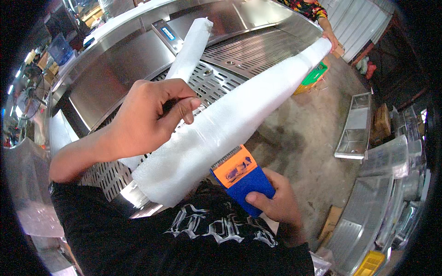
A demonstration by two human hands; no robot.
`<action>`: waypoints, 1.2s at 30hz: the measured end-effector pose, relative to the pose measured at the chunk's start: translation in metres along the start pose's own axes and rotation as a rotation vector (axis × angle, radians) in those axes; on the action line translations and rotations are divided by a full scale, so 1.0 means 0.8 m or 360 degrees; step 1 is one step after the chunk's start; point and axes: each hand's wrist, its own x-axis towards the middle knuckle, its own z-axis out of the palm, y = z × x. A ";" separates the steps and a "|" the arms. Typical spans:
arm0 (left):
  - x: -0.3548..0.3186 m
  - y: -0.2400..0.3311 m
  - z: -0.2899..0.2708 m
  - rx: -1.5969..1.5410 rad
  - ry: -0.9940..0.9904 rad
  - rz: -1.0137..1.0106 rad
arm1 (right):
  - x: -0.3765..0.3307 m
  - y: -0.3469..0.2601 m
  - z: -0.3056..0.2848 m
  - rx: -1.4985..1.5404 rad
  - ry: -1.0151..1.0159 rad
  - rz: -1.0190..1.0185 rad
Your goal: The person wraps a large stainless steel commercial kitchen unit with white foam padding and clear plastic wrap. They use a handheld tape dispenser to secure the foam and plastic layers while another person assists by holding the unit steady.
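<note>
A long piece wrapped in white foam sheet [248,110] slants from in front of my body to the far right. My left hand [152,115] is above its near part, thumb and forefinger pinched at the end of a clear tape strip [206,134] that crosses the foam. In my right hand [278,198] is a blue and orange tape dispenser [244,177], its toothed edge close against the foam's lower side. The tape roll inside does not show. Another person's hand [328,40] grips the far end of the wrapped piece.
Behind stands a long stainless steel counter with slotted panels [251,53], a second white foam-wrapped piece [191,48] resting on it. A green and yellow crate [313,76] sits beyond the foam. To the right are a steel sink unit [354,126] and several stacked steel panels [368,211].
</note>
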 end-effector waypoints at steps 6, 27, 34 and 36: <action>-0.005 -0.059 0.000 0.0043 -0.0043 -0.0168 | 0.030 -0.028 0.007 -0.0282 -0.0089 0.0129; -0.030 -0.113 0.069 -0.1273 -0.0768 -0.1387 | 0.054 0.000 -0.004 -0.0178 -0.0379 0.0017; -0.039 -0.115 0.077 -0.1511 -0.0682 -0.1617 | 0.054 0.004 -0.002 -0.0035 -0.0426 0.0058; -0.043 -0.115 0.079 -0.1622 -0.0645 -0.1679 | 0.058 0.012 -0.002 -0.0002 -0.0462 0.0064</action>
